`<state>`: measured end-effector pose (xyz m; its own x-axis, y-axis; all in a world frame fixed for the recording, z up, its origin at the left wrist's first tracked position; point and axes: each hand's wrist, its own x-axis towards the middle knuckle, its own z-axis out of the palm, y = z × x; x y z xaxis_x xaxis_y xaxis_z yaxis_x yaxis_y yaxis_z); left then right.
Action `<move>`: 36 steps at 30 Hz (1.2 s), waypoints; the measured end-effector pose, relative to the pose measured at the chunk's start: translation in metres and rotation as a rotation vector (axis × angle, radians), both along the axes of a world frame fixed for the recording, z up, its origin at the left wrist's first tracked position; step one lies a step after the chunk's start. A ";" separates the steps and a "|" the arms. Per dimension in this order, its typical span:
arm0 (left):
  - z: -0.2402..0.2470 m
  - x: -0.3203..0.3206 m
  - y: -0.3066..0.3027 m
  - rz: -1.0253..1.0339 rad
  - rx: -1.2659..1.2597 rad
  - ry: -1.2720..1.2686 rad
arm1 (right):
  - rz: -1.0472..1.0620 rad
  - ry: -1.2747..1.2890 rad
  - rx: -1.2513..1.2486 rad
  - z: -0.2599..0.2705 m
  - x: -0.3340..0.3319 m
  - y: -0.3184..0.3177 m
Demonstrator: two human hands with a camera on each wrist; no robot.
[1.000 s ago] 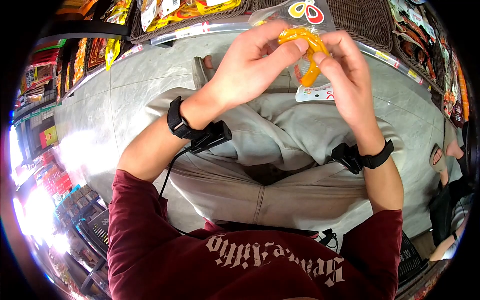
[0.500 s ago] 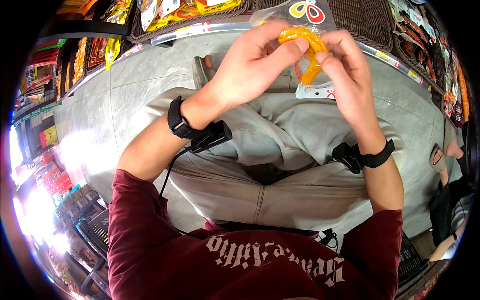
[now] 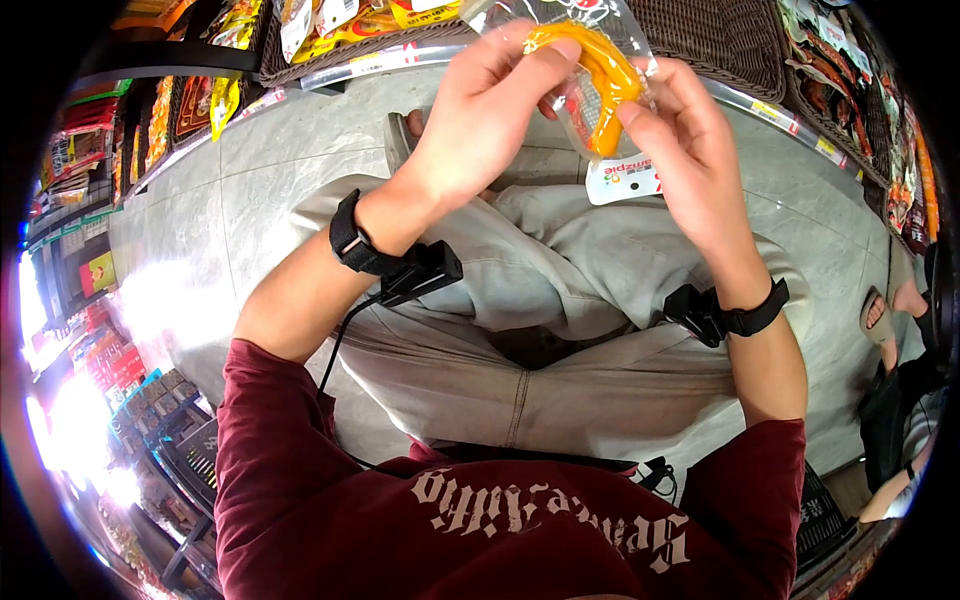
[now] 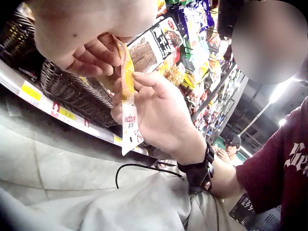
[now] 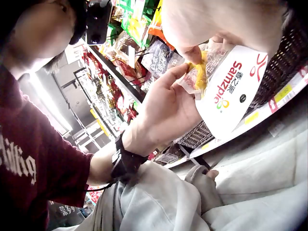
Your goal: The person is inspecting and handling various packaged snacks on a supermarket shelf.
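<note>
While our left hand (image 3: 470, 135), curled closed, pinches the clear, yellow-filled packet (image 3: 607, 78) at its nine o'clock side, our right hand (image 3: 692, 150), likewise curled, grips its four o'clock side.

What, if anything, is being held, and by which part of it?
A yellow-filled clear packet: in the head view, the left hand pinches its left side, the right hand its right side.

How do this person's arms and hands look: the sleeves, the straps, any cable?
The sleeves are short and dark red. Each wrist has a black strap carrying a black box. A thin black cable runs from the left box. The left hand and right hand wear no gloves.
</note>
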<state>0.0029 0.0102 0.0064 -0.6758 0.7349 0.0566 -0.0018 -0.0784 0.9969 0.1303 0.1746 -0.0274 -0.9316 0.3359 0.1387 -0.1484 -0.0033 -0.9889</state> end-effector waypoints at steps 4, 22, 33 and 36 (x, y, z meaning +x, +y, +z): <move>0.001 0.000 0.000 0.015 -0.005 -0.056 | -0.029 -0.027 0.018 -0.003 0.000 0.001; 0.001 -0.008 -0.006 0.047 -0.033 -0.102 | 0.055 -0.076 0.034 0.003 0.004 -0.004; 0.000 -0.008 -0.006 0.044 -0.038 -0.076 | 0.019 -0.059 0.069 0.000 0.001 -0.004; 0.001 -0.007 -0.006 0.041 -0.042 -0.069 | 0.016 -0.061 0.074 -0.003 0.000 -0.003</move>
<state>-0.0044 0.0041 0.0070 -0.7069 0.7070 -0.0212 -0.0681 -0.0383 0.9969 0.1303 0.1715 -0.0305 -0.9443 0.3118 0.1056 -0.0884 0.0685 -0.9937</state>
